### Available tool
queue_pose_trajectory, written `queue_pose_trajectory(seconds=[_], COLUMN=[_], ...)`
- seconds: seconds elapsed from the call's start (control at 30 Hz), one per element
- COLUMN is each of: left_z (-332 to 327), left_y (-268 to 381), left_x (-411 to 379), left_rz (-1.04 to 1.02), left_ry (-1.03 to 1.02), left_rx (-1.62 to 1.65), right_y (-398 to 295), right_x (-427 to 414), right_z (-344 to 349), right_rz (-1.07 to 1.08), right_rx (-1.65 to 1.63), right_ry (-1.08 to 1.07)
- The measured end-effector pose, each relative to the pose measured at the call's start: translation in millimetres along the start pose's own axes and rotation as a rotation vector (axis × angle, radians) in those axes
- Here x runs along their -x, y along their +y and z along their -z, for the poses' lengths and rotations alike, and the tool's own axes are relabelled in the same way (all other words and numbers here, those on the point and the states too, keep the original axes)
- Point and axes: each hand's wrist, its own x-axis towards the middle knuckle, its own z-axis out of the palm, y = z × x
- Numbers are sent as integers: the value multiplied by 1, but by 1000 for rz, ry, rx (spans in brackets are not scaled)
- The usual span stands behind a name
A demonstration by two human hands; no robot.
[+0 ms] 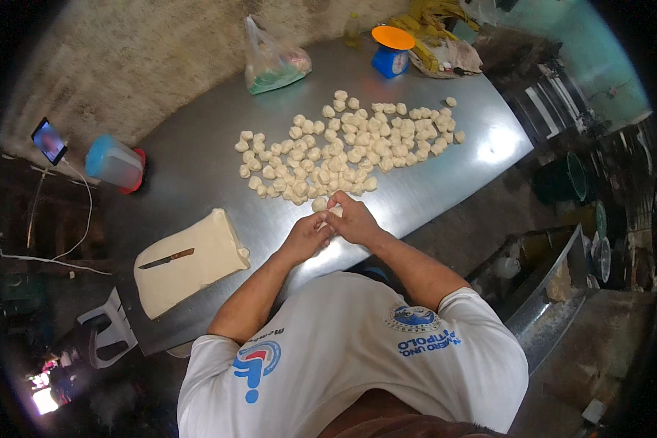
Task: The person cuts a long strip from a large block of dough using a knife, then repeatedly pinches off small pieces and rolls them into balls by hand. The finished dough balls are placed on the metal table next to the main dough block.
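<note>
My left hand (306,236) and my right hand (353,220) meet near the front edge of the metal table, their fingers closed around a small piece of dough (335,211). The fingers hide much of that piece. Just beyond them rests a single dough ball (319,205). Farther back, many pale dough balls (334,148) lie in a wide, close cluster. On the left is a thick slab of dough (197,274), with a wooden-handled knife (167,259) lying flat on it.
A metal table (197,180) extends before me. At its back are a knotted plastic bag (276,65) and a blue kitchen scale with an orange pan (392,46). A blue-lidded pitcher (115,164) stands left, near a mounted phone (49,141). A white plastic chair (109,328) is lower left.
</note>
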Motion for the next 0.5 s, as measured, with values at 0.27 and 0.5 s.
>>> queue_pose_trajectory(seconds=[0.27,0.5], left_z=[-12,-12], left_y=[18,25], left_x=[-2,1], left_rz=[-395,-122], left_ry=[67,27], left_rx=[-225,-316], right_y=[-26,-34], right_x=[17,16], right_z=[5,26], right_rz=[169,86], right_rx=[36,56], right_ry=[145,-21])
